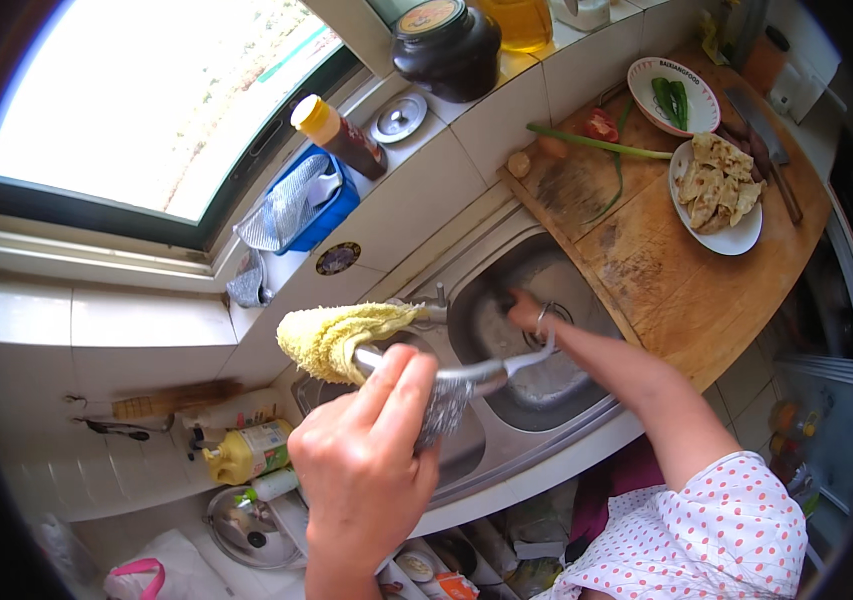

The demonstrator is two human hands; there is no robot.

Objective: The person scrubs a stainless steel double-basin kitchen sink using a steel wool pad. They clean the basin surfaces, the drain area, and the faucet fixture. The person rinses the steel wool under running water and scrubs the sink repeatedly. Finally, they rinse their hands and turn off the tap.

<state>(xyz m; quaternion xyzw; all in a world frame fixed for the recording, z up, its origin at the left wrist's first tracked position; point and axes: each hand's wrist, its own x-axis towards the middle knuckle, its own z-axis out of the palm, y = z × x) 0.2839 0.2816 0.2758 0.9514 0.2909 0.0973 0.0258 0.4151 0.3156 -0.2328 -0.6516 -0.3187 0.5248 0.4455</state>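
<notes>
My left hand [366,450] is closed around the curved metal faucet spout [475,375] in the foreground. A yellow terry cloth [336,337] is draped over the spout beyond my fingers, and a silvery mesh cloth [445,409] hangs just right of them. A thin stream of water [531,356] appears to leave the spout's end. My right hand [527,311] reaches down into the right basin of the steel sink [546,397], near its left wall, with a bracelet [542,319] on the wrist. A small dark patch shows at its fingertips; whether it holds something is unclear.
Right of the sink, a wooden board [644,277] bears a plate of flatbread pieces [719,187], a bowl with green peppers [674,97], a scallion and a cleaver [760,127]. A sauce bottle [340,135], blue basket [329,221] and dark jar [445,49] line the window ledge.
</notes>
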